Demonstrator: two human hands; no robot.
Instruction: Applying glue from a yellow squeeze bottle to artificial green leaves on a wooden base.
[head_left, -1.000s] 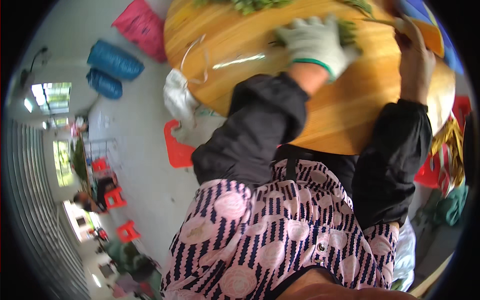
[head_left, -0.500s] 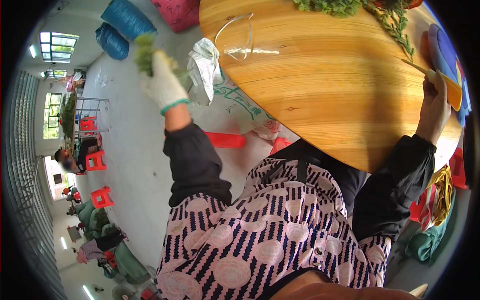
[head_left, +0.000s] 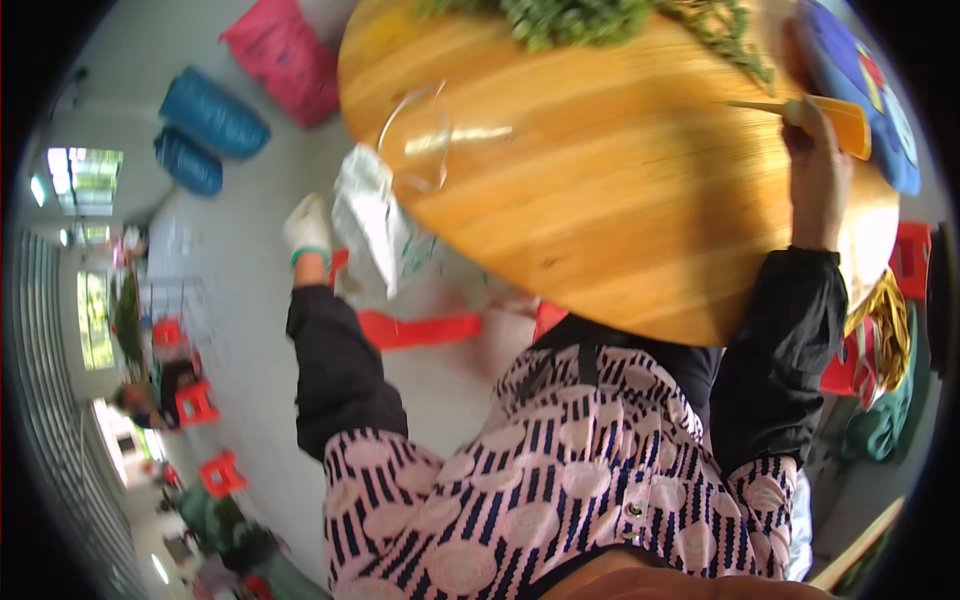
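The most noticeable markings are green printed characters on the crumpled white sack (head_left: 370,200) at left of centre (too blurred and folded to read). The pink bag (head_left: 283,62) at the upper left carries small dark marks, also illegible.

The counter (head_left: 620,190) is a round top of yellow-brown wood, with visible grain and a knot near its lower edge, filling the upper middle and right. A thin, pale loop (head_left: 384,128) lies at its left side, and the green leafy bunch (head_left: 580,20) sits at the top edge of the frame, with a looser green sprig (head_left: 735,45) just to its right.

At the upper right, the right hand (head_left: 820,165) is bare, its grip closed around a yellow pointed tool (head_left: 840,122), thin tip toward the left, over the counter. The left hand (head_left: 308,228), in a pale knitted glove with a green cuff, is out over the floor beside the white sack; its fingers look curled, but I cannot tell whether that grip has hold of anything.

The floor (head_left: 270,330) is pale grey. Blue bags (head_left: 215,112) lie at the upper left; red stools (head_left: 197,403) and a seated person (head_left: 150,408) appear farther down, near bright windows (head_left: 97,320).
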